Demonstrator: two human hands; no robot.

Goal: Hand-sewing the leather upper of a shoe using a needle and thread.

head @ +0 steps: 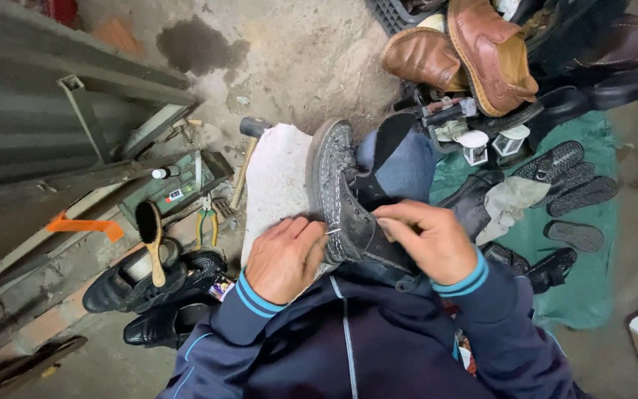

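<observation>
Far left: grey metal beams (46, 125), slanted over the floor; an orange strip (86, 225) lies below them.
Left: green toolbox (179, 185), open; yellow-handled pliers (207, 222) just beside it; hammer (245, 159) with wooden handle near the white cloth.
Lower left: black shoes (149, 295) on the floor, a wooden shoe brush (151, 236) resting across one.
Centre: grey studded boot (341, 199), sole up, lying on a white cloth (275, 185) over the person's lap.
Left hand (286, 258): grip pressed flat on the boot's edge, fingers together, with a small metal piece at the fingertips.
Right hand (426, 240): grip pinched together at the boot's upper; what it pinches cannot be told.
Right: green cloth (585, 281) on the floor, bearing black soles (574, 177).
Upper right: brown leather shoes (467, 52), piled.
</observation>
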